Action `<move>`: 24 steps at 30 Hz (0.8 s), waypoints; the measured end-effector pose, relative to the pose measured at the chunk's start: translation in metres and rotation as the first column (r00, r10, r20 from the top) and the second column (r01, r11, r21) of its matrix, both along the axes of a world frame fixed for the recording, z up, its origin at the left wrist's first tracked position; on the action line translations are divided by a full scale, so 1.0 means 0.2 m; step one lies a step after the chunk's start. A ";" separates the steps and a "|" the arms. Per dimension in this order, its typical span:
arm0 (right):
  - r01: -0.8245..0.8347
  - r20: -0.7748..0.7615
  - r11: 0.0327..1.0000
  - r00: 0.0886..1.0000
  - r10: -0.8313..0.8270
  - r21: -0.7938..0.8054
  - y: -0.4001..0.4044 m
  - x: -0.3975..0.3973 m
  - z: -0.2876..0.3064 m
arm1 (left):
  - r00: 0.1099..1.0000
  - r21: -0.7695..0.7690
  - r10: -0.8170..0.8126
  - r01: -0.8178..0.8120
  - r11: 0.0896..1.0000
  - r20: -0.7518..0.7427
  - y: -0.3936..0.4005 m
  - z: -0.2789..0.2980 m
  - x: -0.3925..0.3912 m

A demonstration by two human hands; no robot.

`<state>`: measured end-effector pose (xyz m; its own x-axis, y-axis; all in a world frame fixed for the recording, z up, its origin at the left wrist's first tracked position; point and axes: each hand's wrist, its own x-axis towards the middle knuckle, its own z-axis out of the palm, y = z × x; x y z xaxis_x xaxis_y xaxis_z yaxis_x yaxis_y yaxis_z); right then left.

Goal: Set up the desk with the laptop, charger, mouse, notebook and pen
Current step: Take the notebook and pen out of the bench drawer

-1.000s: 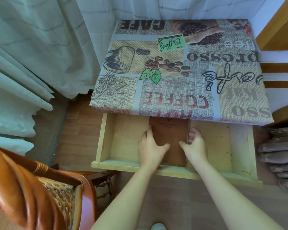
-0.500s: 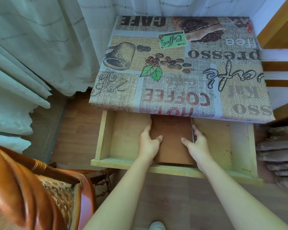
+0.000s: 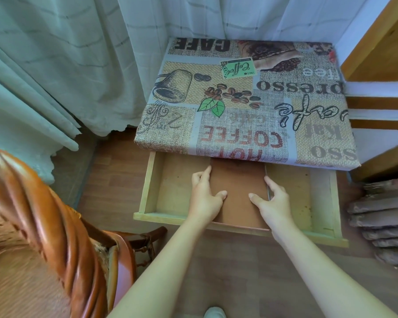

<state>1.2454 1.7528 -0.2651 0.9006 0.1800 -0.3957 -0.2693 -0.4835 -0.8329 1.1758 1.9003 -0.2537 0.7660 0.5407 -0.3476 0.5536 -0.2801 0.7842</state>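
Notebook [image 3: 238, 191] now drawn further out of open drawer [image 3: 317, 196] than a second ago, near edge over drawer front. Left hand [image 3: 205, 198] grasps its left edge, right hand [image 3: 271, 200] its right edge, thumbs on brown cover. Desk [image 3: 246, 99] above carries coffee-print cloth. Wooden chair [image 3: 62, 226] at left.
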 end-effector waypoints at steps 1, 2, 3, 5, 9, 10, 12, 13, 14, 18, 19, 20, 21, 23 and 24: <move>0.000 0.006 1.000 1.000 0.000 0.003 0.00 0.00 0.02 | 1.000 -0.011 0.009 -0.009 1.000 0.003 0.00 0.02 -0.01; -0.003 0.011 1.000 1.000 0.003 0.003 -0.01 0.00 0.04 | 1.000 -0.024 0.017 -0.017 1.000 0.004 0.00 0.03 -0.01; -0.006 0.018 1.000 1.000 0.006 0.003 -0.01 0.00 0.06 | 1.000 -0.034 0.023 -0.022 0.999 0.008 0.00 0.04 -0.02; -0.011 0.026 1.000 1.000 0.011 0.002 -0.02 -0.02 0.09 | 0.999 -0.049 0.031 -0.030 0.998 0.017 -0.01 0.07 -0.04; 0.009 0.008 1.000 1.000 -0.009 0.025 -0.08 -0.12 0.16 | 0.999 -0.065 0.026 -0.023 0.998 0.043 -0.08 0.13 -0.13; 0.013 0.005 1.000 1.000 -0.013 0.027 -0.10 -0.15 0.18 | 0.999 -0.069 0.020 -0.017 0.997 0.049 -0.10 0.15 -0.16; 0.021 0.010 0.999 1.000 -0.021 0.029 -0.13 -0.20 0.24 | 0.998 -0.070 -0.003 0.007 0.998 0.056 -0.13 0.19 -0.21; 0.026 0.017 0.999 0.999 -0.027 0.031 -0.15 -0.23 0.27 | 0.998 -0.071 -0.021 0.025 0.997 0.056 -0.15 0.22 -0.23; 0.034 0.024 0.999 0.999 -0.035 0.034 -0.17 -0.25 0.30 | 0.997 -0.074 -0.040 0.044 0.996 0.058 -0.16 0.25 -0.25; 0.071 0.036 0.994 0.997 -0.074 0.077 -0.21 -0.34 0.41 | 0.992 -0.080 -0.095 0.102 0.991 0.086 -0.16 0.37 -0.29; 0.076 0.049 0.993 0.996 -0.081 0.088 -0.21 -0.35 0.44 | 0.990 -0.076 -0.100 0.108 0.991 0.096 -0.15 0.40 -0.29; 0.076 0.072 0.992 0.994 -0.084 0.099 -0.20 -0.34 0.46 | 0.989 -0.070 -0.101 0.109 0.992 0.112 -0.14 0.43 -0.28; 0.071 0.100 0.992 0.992 -0.082 0.107 -0.19 -0.32 0.48 | 0.987 -0.062 -0.101 0.109 0.992 0.129 -0.12 0.45 -0.26; 0.051 0.167 0.992 0.984 -0.070 0.113 -0.14 -0.24 0.51 | 0.981 -0.031 -0.111 0.117 0.993 0.158 -0.08 0.49 -0.18; 0.040 0.196 0.993 0.979 -0.062 0.113 -0.10 -0.18 0.52 | 0.979 -0.014 -0.123 0.127 0.992 0.165 -0.05 0.50 -0.13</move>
